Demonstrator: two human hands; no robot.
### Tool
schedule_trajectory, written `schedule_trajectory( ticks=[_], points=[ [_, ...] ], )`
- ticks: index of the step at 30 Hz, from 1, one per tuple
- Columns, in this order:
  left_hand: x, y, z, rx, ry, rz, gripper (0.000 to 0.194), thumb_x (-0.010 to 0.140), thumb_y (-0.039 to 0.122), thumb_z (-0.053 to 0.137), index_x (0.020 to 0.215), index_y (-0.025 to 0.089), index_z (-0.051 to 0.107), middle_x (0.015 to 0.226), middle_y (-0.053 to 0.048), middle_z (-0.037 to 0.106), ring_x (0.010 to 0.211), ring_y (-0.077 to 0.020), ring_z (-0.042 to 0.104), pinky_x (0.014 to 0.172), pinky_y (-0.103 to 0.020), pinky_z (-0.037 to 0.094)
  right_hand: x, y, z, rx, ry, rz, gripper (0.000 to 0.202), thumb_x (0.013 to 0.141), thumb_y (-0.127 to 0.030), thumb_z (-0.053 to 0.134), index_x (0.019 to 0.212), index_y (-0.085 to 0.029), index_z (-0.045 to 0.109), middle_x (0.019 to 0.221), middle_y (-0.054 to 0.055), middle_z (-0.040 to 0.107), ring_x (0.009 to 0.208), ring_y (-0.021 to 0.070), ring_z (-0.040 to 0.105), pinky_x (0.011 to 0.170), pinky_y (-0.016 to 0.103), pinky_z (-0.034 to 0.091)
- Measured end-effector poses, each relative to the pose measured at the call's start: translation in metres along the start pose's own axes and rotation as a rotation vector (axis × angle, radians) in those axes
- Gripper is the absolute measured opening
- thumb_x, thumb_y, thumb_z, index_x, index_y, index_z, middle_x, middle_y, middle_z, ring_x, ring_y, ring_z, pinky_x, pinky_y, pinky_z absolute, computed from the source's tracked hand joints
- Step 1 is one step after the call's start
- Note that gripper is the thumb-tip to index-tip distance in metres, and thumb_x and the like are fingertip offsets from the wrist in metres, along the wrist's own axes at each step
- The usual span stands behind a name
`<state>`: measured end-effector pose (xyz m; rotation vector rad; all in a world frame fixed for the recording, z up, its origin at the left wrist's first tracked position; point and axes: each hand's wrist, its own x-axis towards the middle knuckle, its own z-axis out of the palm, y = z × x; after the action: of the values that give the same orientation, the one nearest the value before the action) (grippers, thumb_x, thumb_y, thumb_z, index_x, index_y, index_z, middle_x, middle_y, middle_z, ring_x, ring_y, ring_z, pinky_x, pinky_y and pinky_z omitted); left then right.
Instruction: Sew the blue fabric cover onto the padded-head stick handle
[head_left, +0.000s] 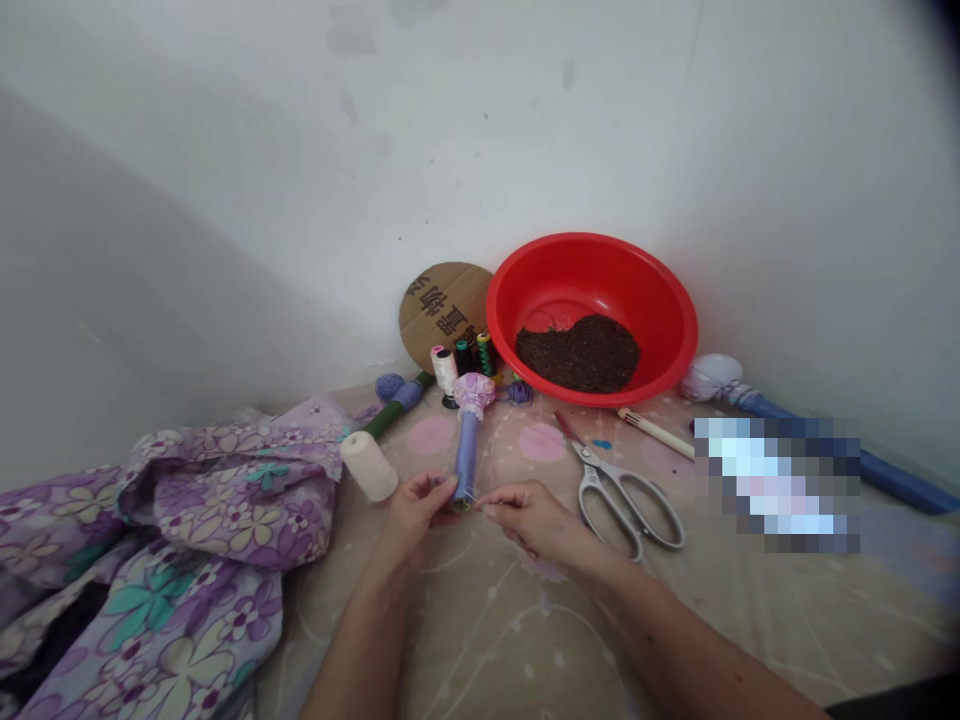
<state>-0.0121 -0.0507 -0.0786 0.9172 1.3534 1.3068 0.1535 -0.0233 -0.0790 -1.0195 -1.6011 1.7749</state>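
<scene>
Between my hands lies a purple-blue stick (466, 448) with a bunched floral cloth knob at its far end. My left hand (421, 508) is closed around the stick's near end, thumb on top. With fingertips pinched, my right hand (534, 515) grips a thin pale thread (471, 494) beside that same end; the thread is fine and partly hidden. A cone of white thread (369, 466) lies tipped just left of my left hand. To the right of my right hand are open-bladed scissors (616, 490) with grey handles.
Behind stands a red basin (679, 325) with dark grains (581, 355) in it. Thread spools (445, 372) and a cardboard disc (435, 300) sit beside it. Floral cloth (225, 500) is heaped at left. A white-headed blue stick (787, 415) and a cream-coloured rod (654, 432) lie at right.
</scene>
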Motion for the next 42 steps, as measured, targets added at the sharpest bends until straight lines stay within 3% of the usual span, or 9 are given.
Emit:
schedule_trajectory(
  ticks=[5, 10, 24, 42],
  points=[
    [0.001, 0.001, -0.002, -0.018, 0.005, 0.008, 0.025, 0.058, 0.035, 0.065, 0.066, 0.015, 0.052, 0.057, 0.001, 0.060, 0.051, -0.0116, 0.057, 0.052, -0.024, 0.046, 0.004, 0.011, 0.002, 0.007, -0.007, -0.075, 0.028, 0.070, -0.022, 0.048, 0.093, -0.014, 0.062, 0.038, -0.009, 0.028, 0.032, 0.0031, 0.021, 0.034, 0.018, 0.014],
    [0.002, 0.001, -0.003, -0.035, 0.006, 0.007, 0.026, 0.057, 0.034, 0.066, 0.066, 0.014, 0.051, 0.057, 0.001, 0.061, 0.051, -0.0125, 0.057, 0.052, -0.025, 0.046, 0.005, 0.014, 0.004, -0.031, 0.019, -0.103, 0.030, 0.070, -0.024, 0.048, 0.093, -0.013, 0.063, 0.037, -0.008, 0.028, 0.034, 0.0037, 0.021, 0.036, 0.019, 0.015],
    [0.001, 0.001, 0.002, -0.018, 0.032, 0.033, 0.026, 0.053, 0.034, 0.068, 0.061, 0.015, 0.052, 0.052, 0.004, 0.058, 0.046, -0.0104, 0.054, 0.049, -0.024, 0.045, 0.002, 0.009, 0.012, -0.049, 0.118, -0.148, 0.026, 0.065, -0.019, 0.048, 0.081, -0.013, 0.066, 0.042, -0.005, 0.037, 0.040, 0.0048, 0.025, 0.038, 0.017, 0.018],
    [0.002, -0.001, 0.005, 0.000, 0.041, 0.078, 0.026, 0.055, 0.032, 0.067, 0.064, 0.014, 0.052, 0.053, 0.003, 0.057, 0.047, -0.0089, 0.053, 0.050, -0.023, 0.047, 0.005, 0.020, 0.025, -0.091, 0.262, -0.243, 0.016, 0.067, -0.022, 0.044, 0.059, -0.014, 0.055, 0.046, -0.006, 0.036, 0.043, 0.0065, 0.031, 0.042, 0.018, 0.025]
  ],
)
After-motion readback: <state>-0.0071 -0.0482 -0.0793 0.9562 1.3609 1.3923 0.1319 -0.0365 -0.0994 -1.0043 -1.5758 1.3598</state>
